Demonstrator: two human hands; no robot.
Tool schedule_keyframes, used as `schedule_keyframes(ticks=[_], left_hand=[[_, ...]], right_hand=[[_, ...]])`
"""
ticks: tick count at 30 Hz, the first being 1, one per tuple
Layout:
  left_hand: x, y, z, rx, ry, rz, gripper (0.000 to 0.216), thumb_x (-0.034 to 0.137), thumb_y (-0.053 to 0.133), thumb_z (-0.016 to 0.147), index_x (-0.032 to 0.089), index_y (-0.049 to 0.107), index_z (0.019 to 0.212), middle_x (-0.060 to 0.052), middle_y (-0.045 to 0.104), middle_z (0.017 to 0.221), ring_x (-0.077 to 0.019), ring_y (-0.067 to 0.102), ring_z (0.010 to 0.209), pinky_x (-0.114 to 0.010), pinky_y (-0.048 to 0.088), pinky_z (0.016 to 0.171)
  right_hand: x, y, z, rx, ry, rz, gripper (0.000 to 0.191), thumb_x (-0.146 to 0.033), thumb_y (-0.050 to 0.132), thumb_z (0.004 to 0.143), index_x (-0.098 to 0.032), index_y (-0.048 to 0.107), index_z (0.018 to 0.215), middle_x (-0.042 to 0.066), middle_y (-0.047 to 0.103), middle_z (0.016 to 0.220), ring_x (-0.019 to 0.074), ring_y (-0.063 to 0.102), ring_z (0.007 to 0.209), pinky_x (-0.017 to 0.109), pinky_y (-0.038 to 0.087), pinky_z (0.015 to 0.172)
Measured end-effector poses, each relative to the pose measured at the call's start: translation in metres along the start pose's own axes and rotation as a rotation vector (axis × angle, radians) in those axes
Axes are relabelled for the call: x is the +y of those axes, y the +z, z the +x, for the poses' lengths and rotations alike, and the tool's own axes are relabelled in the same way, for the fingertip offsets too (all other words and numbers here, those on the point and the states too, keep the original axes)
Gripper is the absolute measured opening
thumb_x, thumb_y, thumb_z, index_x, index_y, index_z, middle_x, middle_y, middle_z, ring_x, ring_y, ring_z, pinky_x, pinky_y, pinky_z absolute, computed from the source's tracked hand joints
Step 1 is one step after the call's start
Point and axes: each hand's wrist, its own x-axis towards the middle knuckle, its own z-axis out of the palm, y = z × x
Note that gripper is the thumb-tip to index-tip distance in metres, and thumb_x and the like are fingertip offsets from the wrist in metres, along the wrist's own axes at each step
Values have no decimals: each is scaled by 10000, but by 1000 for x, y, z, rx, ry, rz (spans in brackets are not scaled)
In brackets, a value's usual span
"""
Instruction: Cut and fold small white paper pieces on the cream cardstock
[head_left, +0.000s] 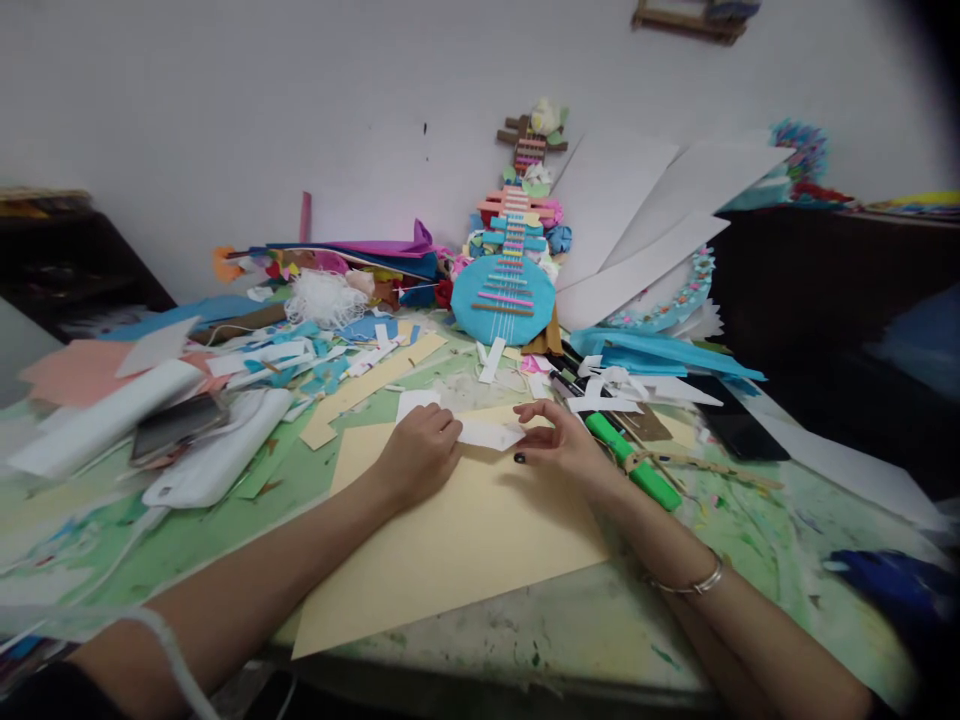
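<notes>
My left hand point(421, 450) is closed, its fingertips pressed on the left end of a white paper strip point(489, 434). At the strip's other end, my right hand point(559, 440) curls its fingers and thumb around the tip, with the index finger raised; the exact contact is partly hidden. Under both hands lies a large cream sheet of paper point(450, 540), turned at a slant on the table. Another white paper piece point(416, 402) shows just behind my left hand.
A blue paper instrument model point(504, 300) leans at the wall. A green glue-gun-like tool point(634, 462) lies right of my right hand, near a dark phone point(739, 420). On the left are a white power bank-like case point(217, 450), another phone point(176, 428) and paper scraps point(300, 355).
</notes>
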Motion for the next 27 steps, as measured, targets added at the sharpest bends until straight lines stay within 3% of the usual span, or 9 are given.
schedule_keyframes(ticks=[6, 9, 12, 18, 22, 27], left_hand=[[2, -1, -1, -24, 18, -74, 126, 92, 469, 776, 147, 561, 711, -92, 596, 757, -221, 510, 775, -353, 439, 704], [3, -4, -3, -19, 47, -138, 127, 87, 472, 770, 155, 557, 705, -85, 597, 746, -216, 510, 773, -345, 440, 703], [7, -6, -4, -22, 72, -181, 142, 90, 468, 782, 159, 558, 697, -84, 599, 741, -211, 515, 778, -339, 438, 710], [11, -2, -3, -65, 57, -213, 176, 103, 463, 816, 157, 578, 694, -71, 585, 706, -196, 527, 723, -322, 425, 675], [10, 1, -4, -59, 32, -250, 159, 105, 460, 823, 161, 583, 738, -63, 590, 726, -192, 539, 726, -312, 434, 665], [7, 2, -6, -16, -27, -395, 136, 84, 467, 808, 173, 565, 837, -56, 613, 792, -182, 565, 774, -299, 463, 690]], right_hand=[[2, 2, -1, 58, -314, -545, 199, -18, 550, 674, -181, 580, 784, 84, 564, 1041, 177, 595, 881, 317, 496, 730], [0, -1, -1, 54, -368, -676, 191, -13, 528, 710, -182, 607, 754, 92, 593, 1008, 197, 590, 919, 344, 482, 766], [0, -4, 0, 61, -380, -741, 207, -22, 539, 715, -194, 635, 780, 93, 608, 1042, 214, 595, 946, 389, 460, 840], [2, -4, 2, 93, -399, -754, 446, 31, 479, 645, -207, 591, 1005, 95, 589, 1121, 229, 538, 1071, 399, 427, 907], [3, -5, 2, 103, -414, -782, 360, 28, 484, 633, -203, 579, 892, 92, 574, 1098, 238, 520, 1077, 407, 411, 909], [7, -8, 3, 102, -406, -814, 204, -18, 545, 712, -200, 617, 771, 87, 572, 1075, 229, 540, 1021, 404, 424, 879]])
